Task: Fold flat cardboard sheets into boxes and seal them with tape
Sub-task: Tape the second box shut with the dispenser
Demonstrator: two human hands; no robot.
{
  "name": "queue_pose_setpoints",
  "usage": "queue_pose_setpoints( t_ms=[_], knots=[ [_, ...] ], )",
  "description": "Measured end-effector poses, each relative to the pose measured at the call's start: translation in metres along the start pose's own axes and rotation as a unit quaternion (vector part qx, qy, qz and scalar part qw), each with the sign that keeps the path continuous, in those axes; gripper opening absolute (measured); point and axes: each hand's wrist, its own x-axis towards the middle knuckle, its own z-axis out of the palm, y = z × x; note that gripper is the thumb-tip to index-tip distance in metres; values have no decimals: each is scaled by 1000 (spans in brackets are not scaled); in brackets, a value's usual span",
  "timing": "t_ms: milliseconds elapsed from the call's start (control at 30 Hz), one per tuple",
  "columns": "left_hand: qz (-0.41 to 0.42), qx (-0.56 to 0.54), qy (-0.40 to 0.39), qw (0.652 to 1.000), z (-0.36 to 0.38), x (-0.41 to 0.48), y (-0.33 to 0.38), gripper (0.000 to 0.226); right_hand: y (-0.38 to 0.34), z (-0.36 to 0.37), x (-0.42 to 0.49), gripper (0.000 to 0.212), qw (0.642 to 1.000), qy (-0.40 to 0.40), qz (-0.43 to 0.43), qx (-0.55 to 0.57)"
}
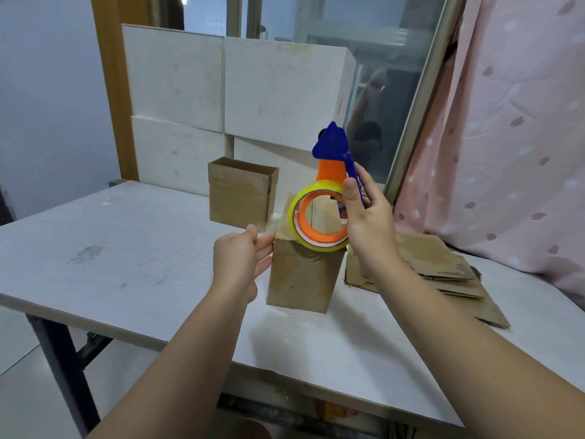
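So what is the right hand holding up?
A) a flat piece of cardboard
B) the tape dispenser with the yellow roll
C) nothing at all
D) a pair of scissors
B: the right hand grips the orange and blue tape dispenser just above the cardboard box, while the left hand pinches the clear tape end pulled off the roll.

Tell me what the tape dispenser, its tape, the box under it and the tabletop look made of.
Tape dispenser: moulded plastic, glossy orange and blue, evenly coloured.
Tape: clear film, shiny, yellowish on the roll.
Box: brown cardboard, matte, creased.
Tabletop: probably laminated board, white with faint wood grain, scuffed.
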Motion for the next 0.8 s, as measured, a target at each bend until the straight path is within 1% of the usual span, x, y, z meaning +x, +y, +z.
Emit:
queue_pose_setpoints(
  t_ms=[100, 200, 267, 400, 467, 567, 667, 800],
  knots=[
    [-16, 3, -10, 1000, -1, 2, 4, 17, 1, -8, 2, 75, 999, -19, 14, 29],
    [2, 23, -22, 999, 0, 3, 1, 15, 6, -17, 4, 95, 995, -43, 33, 86],
    [19, 31, -25, 999, 0, 2, -3, 16, 7, -20, 5, 103, 995, -64, 32, 76],
    [30, 14, -27, 999, -3, 5, -11, 13, 5, -19, 12, 97, 994, -111, 10, -10],
    [17, -10, -32, 999, -5, 5, -12, 13, 2, -18, 14, 96, 991, -126, 7, -31],
    [-2, -25, -39, 999, -6, 5, -11, 15, 1, -17, 15, 87, 990, -131, 7, -44],
    [0, -7, -34, 999, -7, 5, -10, 14, 2, -16, 14, 81, 991, -129, 8, -45],
    [14, 47, -17, 999, -7, 10, -16, 10, 2, -16, 13, 76, 991, -127, 3, -44]
  ],
)
